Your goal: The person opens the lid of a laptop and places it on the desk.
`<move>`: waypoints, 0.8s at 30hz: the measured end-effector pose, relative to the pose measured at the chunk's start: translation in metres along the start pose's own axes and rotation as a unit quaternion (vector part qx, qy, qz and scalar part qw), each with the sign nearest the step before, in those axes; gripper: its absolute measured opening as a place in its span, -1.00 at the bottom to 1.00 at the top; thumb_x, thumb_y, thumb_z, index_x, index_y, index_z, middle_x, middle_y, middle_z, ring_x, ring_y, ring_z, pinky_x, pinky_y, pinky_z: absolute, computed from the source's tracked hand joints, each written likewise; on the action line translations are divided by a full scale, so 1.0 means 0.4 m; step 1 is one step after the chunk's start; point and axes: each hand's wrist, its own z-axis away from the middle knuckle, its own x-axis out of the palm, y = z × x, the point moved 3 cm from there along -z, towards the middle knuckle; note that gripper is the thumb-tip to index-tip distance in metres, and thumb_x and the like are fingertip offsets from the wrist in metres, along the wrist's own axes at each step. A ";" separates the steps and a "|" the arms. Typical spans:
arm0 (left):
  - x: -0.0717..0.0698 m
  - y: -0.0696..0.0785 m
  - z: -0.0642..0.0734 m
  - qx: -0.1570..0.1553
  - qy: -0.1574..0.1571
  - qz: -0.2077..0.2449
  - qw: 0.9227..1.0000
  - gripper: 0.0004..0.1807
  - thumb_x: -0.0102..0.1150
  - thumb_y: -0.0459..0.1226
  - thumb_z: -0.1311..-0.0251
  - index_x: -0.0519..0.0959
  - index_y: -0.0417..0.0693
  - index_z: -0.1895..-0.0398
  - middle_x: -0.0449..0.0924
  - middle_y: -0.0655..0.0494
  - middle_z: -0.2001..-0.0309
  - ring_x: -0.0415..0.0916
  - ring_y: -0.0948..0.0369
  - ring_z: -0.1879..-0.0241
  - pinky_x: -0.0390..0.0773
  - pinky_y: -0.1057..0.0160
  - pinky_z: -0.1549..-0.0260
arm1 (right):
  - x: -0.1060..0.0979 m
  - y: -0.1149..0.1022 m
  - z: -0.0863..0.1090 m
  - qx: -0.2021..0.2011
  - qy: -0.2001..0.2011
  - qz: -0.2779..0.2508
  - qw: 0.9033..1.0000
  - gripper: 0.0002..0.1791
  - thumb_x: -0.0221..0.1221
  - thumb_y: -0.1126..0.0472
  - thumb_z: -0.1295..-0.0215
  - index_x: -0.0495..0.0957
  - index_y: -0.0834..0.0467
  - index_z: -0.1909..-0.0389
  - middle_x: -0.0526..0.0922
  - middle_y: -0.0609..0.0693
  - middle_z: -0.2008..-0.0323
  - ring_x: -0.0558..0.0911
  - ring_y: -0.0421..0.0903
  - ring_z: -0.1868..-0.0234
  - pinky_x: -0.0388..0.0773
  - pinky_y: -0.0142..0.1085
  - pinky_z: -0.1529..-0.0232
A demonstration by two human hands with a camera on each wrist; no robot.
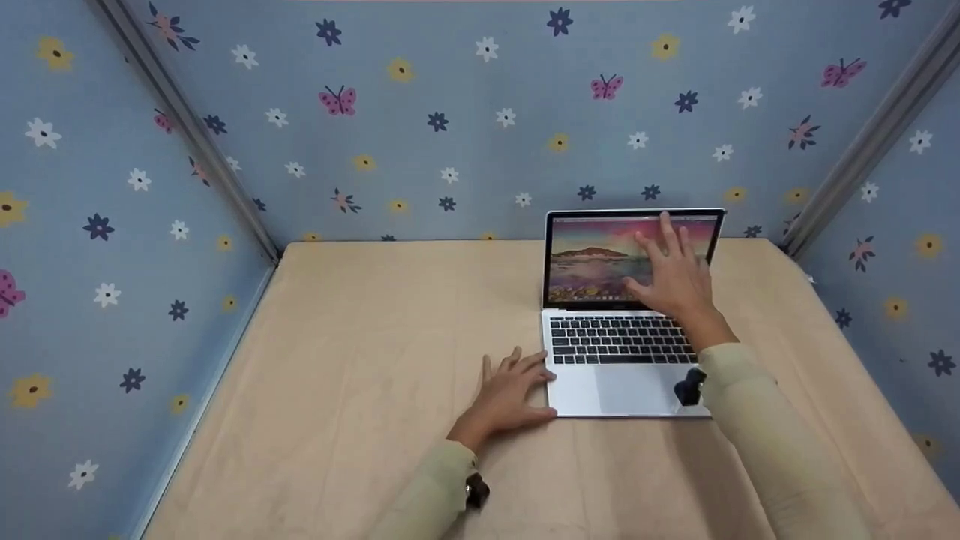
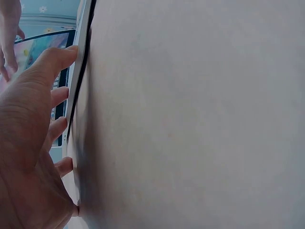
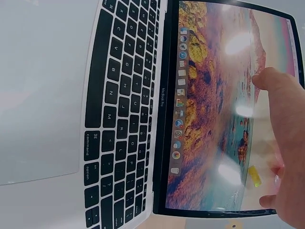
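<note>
A silver laptop (image 1: 574, 391) stands opened on the table, its lit screen (image 1: 585, 262) leaning back and showing a colourful coastal picture. In front of the screen's right half is my right hand (image 1: 679, 281), fingers spread, one fingertip reaching the top bezel. The right wrist view shows its thumb (image 3: 266, 78) extended over the picture. My left hand (image 1: 504, 397) rests at the laptop's front left corner, with spread fingertips along the left side and the thumb at the corner. Close up, the left thumb (image 2: 59, 58) touches the laptop's thin edge (image 2: 78, 71). Black keys (image 3: 110, 93) lie uncovered.
The laptop sits on the right part of a beige-covered table (image 1: 375, 360). Flower-patterned blue panels (image 1: 465, 135) rise behind and at both sides, with grey posts (image 1: 195, 142) at the corners. A small black camera (image 1: 689, 387) at the right wrist overlaps the palm rest.
</note>
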 end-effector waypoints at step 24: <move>-0.001 0.001 -0.001 -0.007 -0.003 0.000 1.000 -0.33 0.47 0.26 -0.29 0.68 0.33 -0.42 0.24 0.30 -0.81 0.02 -0.20 -0.86 -0.24 -0.70 -0.69 | -0.002 -0.005 -0.029 0.009 -0.050 -0.015 0.999 0.00 0.31 -0.17 -0.55 0.09 -0.04 -0.86 -0.44 0.13 -0.90 -0.26 0.44 -0.88 -0.02 0.72 -0.64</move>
